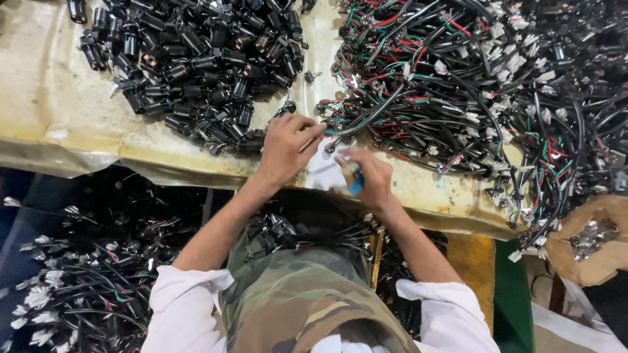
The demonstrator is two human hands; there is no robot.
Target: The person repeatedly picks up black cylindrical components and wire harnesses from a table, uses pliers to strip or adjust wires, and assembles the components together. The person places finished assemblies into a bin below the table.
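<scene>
A blue tool (pixel 354 178) is pinched in the right hand (pixel 367 175); the left hand (pixel 286 145) fingers pinch a wire end, black connectors (pixel 196 59) beyond, wire harnesses (pixel 458 78) right.

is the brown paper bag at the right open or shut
Open: the brown paper bag has its crumpled mouth gaping upward, and small silvery metal parts show inside it.

At the table's (pixel 59 98) near edge, the left hand (pixel 284 147) pinches a wire beside black cylindrical connectors (pixel 196 59); the right hand (pixel 369 176) grips a blue tool (pixel 353 180) near the tangled wire harnesses (pixel 458 78).
</scene>
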